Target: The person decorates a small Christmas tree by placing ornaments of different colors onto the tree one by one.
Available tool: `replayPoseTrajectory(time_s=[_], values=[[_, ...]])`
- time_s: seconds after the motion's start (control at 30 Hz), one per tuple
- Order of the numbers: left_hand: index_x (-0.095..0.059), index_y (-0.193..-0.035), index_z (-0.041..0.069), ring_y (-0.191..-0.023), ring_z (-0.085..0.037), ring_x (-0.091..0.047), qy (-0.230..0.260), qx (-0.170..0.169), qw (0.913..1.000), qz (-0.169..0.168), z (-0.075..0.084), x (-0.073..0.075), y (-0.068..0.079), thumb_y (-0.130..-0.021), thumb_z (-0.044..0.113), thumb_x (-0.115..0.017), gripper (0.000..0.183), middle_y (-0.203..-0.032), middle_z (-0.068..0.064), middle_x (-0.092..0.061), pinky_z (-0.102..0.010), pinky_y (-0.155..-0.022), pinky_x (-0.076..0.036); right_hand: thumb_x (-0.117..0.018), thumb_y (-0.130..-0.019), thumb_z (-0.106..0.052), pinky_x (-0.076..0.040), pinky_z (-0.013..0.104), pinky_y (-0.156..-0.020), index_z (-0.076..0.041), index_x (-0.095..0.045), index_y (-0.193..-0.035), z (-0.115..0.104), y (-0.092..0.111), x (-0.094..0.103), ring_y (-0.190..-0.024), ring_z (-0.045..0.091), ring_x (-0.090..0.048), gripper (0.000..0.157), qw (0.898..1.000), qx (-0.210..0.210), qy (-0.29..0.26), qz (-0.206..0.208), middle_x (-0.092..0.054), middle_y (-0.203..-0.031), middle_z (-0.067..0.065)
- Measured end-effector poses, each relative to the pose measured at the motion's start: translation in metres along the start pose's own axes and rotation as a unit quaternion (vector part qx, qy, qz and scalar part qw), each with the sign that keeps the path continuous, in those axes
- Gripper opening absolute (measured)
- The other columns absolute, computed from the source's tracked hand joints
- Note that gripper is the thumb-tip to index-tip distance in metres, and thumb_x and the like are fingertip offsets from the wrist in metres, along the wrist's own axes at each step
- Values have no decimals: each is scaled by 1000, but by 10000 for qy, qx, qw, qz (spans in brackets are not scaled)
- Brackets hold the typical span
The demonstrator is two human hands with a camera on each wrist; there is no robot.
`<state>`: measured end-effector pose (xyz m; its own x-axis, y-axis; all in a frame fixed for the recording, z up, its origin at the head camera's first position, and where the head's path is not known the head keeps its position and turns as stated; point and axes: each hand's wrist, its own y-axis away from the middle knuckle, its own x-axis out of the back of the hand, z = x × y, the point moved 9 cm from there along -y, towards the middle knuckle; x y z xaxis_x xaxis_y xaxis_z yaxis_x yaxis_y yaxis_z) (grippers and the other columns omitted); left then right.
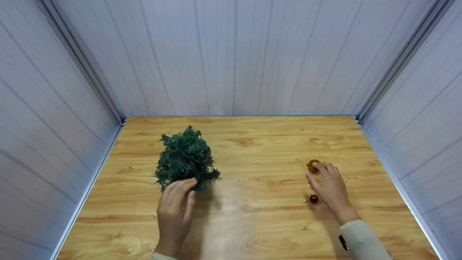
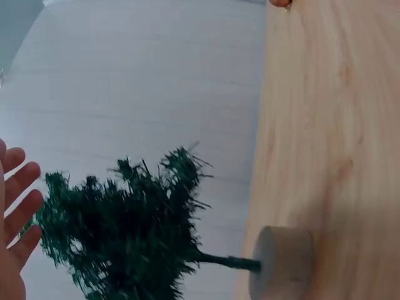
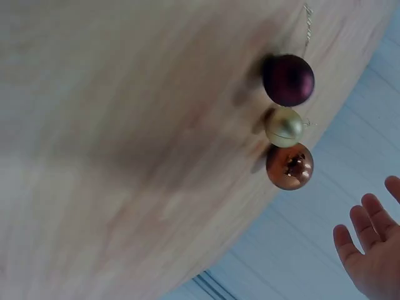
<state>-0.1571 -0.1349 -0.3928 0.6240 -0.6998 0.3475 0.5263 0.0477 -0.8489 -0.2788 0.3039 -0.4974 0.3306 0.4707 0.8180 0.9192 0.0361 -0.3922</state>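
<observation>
A small artificial Christmas tree (image 1: pixel 186 157) stands upright at the left of the table, its round wooden base (image 2: pixel 287 262) visible in the left wrist view. Loosely bent, the left hand (image 1: pixel 175 207) is at the tree's near side, overlapping the lower branches in the head view, with nothing in its grasp. On the right, the right hand (image 1: pixel 329 186) hovers with fingers spread over three Christmas baubles. The copper bauble (image 1: pixel 312 166) is by its fingertips and the dark red bauble (image 1: pixel 313 198) below the thumb. A gold bauble (image 3: pixel 284 127) lies between them, covered by the hand in the head view.
All of this is on a wood-grain table (image 1: pixel 249 216). A pale back wall (image 1: pixel 231 57) and side walls (image 1: pixel 39 126) enclose it on three sides. Thin hanging cords (image 3: pixel 308 28) trail from the baubles.
</observation>
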Motion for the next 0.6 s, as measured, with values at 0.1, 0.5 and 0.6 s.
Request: replayPoseTrajectory(time_s=[0.1,0.5,0.6], values=[[-72,-107,7,-100,-27,-62,-124,316,9991,250,-14,10,11,-85,7,-65,24,-108,-9,-71,-22,-101,-40,-73,-88,-30,-47,53,-87,-3,-67,-118,5,14,-2,-107,35,-55,41,9999,-161,23,41,-61,-115,17],[-69,-110,6,-103,-33,-51,-734,1969,9777,-48,-62,19,45,-85,3,-73,25,-114,-16,-56,-47,-83,-41,-74,-85,-18,-46,36,-61,-10,-71,-115,26,58,-19,-80,23,-57,32,9955,-728,-183,-576,-63,-98,10],[-67,-112,6,-105,-34,-50,-777,2149,9734,-139,-69,16,53,-86,5,-73,27,-116,-18,-54,-48,-83,-41,-75,-84,-18,-44,33,-60,-10,-70,-116,29,62,-21,-79,21,-56,34,9945,-768,-149,-692,-63,-99,9]])
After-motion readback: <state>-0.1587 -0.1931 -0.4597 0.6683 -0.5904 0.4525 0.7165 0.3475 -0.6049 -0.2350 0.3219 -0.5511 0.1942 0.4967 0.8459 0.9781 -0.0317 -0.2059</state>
